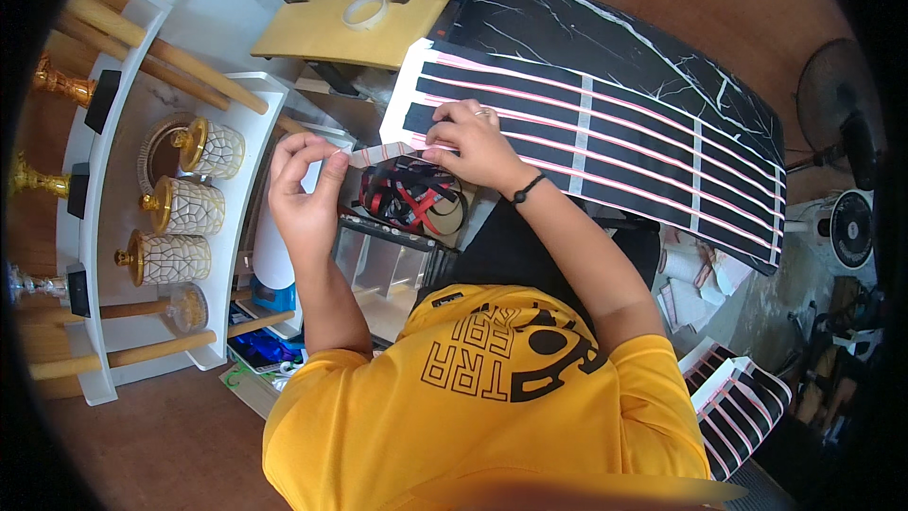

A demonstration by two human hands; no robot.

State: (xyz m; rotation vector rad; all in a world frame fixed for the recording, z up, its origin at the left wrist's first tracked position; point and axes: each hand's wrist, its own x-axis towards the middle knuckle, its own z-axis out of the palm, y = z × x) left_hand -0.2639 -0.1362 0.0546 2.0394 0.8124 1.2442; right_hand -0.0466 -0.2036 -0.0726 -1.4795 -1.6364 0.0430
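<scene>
While the left hand (305, 175) pinches one end of a strip (383, 153) between thumb and forefinger, its other fingers loosely bent, the right hand (470, 139) is partly curled at the strip's far end; whether it grips the strip there or only presses the edge beneath, I cannot tell. The strip is short, narrow and pale, crossed by thin reddish lines, and it spans the gap between the two hands. Under the right hand's fingers is the left end of a long black panel (634, 163), banded lengthwise in pink and white, with paler bands running across it. The panel lies over a black surface (577, 24) veined in white like marble. Below the hands, the person's yellow shirt (378, 426) carries outlined black letters beside a solid black emblem
</scene>
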